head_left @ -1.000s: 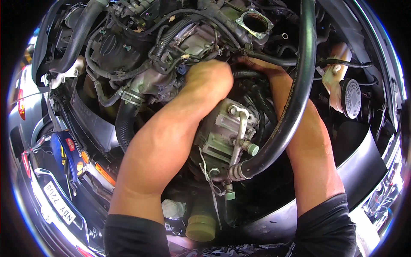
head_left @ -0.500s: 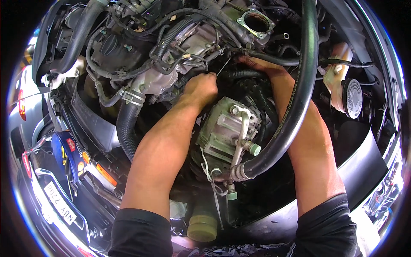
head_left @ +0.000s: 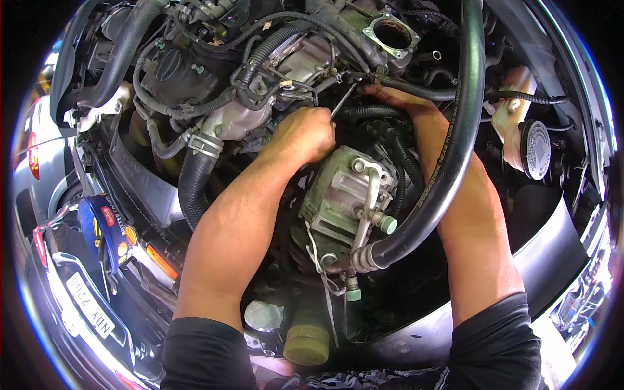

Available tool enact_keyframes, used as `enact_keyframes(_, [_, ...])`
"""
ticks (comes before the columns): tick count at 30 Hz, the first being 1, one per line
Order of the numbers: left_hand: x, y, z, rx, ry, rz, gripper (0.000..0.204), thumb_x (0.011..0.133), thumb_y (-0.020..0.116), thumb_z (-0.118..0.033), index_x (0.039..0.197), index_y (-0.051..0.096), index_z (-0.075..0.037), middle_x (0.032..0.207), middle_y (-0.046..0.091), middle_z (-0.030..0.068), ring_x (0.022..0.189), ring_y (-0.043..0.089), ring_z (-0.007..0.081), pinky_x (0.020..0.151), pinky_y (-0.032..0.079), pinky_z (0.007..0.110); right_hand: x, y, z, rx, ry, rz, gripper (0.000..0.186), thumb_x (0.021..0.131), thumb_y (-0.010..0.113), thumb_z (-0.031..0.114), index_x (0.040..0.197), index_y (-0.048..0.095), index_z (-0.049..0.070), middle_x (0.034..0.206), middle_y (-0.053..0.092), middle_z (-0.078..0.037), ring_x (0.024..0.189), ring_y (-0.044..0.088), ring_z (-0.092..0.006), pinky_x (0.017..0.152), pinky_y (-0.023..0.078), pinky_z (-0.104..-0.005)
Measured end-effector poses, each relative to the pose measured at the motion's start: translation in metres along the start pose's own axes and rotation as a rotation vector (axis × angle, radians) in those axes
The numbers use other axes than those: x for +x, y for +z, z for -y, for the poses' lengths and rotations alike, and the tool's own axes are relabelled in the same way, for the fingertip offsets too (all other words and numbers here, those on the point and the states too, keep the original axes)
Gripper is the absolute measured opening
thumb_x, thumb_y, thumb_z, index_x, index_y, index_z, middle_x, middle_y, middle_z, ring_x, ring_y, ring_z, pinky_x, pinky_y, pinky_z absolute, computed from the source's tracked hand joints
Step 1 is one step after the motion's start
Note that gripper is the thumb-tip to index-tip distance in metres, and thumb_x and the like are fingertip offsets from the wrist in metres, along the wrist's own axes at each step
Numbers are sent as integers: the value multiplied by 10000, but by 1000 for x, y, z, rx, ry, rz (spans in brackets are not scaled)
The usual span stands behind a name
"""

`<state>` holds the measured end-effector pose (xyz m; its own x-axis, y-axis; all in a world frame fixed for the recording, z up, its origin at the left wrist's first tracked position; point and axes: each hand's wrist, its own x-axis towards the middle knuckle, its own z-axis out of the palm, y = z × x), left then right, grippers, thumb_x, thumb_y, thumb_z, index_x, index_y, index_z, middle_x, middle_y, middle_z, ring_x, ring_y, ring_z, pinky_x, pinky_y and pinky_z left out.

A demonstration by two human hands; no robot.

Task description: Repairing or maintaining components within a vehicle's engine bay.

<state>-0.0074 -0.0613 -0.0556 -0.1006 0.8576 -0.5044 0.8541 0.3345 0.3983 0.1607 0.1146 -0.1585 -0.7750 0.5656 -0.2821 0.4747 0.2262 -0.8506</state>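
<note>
My left hand point(head_left: 307, 130) is closed on a slim metal tool point(head_left: 343, 101), whose shaft runs up and right into the engine beside a hose junction. My right hand point(head_left: 400, 99) reaches under a thin black hose point(head_left: 429, 93) near the shaft's far end; its fingertips are in shadow and partly hidden. Between my forearms sits an aluminium component point(head_left: 335, 201) with green-capped fittings point(head_left: 387, 225). A large black hose point(head_left: 448, 182) arches over my right forearm. An open round metal flange point(head_left: 390, 36) lies above my right hand.
A translucent reservoir point(head_left: 510, 123) with a black cap stands at right. A blue pouch point(head_left: 104, 231) with tools rests at left, and another vehicle point(head_left: 42, 156) is beside it. A yellow cylindrical container point(head_left: 305, 344) and white crumpled material point(head_left: 263, 315) lie low between my forearms.
My left hand has moved a little down and left from one second ago, exposing the metal shaft, then slightly back upward. My right hand stays in about the same place.
</note>
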Motion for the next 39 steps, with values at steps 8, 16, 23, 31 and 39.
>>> enact_keyframes(8, [1, -49, -25, 185, 72, 38, 190, 705, 566, -133, 761, 670, 15, 812, 650, 231, 790, 644, 379, 702, 512, 465, -11, 1, 22, 54, -130, -76, 518, 768, 695, 393, 1174, 599, 85, 1097, 634, -100, 1041, 557, -234, 930, 429, -378])
enact_keyframes(16, [33, -71, -27, 238, 119, 226, 202, 729, 555, -114, 806, 680, 25, 824, 651, 227, 766, 640, 370, 671, 496, 432, -21, -18, 51, 101, -169, 188, 536, 760, 698, 408, 1186, 598, 98, 1108, 635, -109, 1048, 563, -247, 924, 431, -390])
enact_keyframes(23, [12, -81, -66, 301, 50, 42, 231, 713, 542, -97, 852, 696, 4, 911, 670, 211, 872, 652, 357, 739, 508, 426, -24, -2, 42, 81, -103, -66, 534, 762, 702, 423, 1175, 606, 99, 1117, 636, -106, 1055, 565, -252, 928, 434, -392])
enact_keyframes(31, [1, -59, -69, 415, 43, -54, 258, 829, 482, -107, 926, 712, -46, 975, 686, 158, 900, 674, 305, 734, 540, 424, -25, -5, 42, 114, -112, -77, 536, 763, 704, 436, 1167, 610, 97, 1121, 635, -102, 1057, 565, -246, 930, 436, -390])
enact_keyframes(39, [3, -53, -66, 418, 40, -28, 278, 854, 472, -145, 976, 708, -63, 1002, 685, 142, 925, 669, 299, 773, 540, 408, -25, -6, 38, 158, -129, -44, 550, 785, 704, 459, 1182, 600, 93, 1139, 627, -91, 1059, 563, -216, 929, 439, -372])
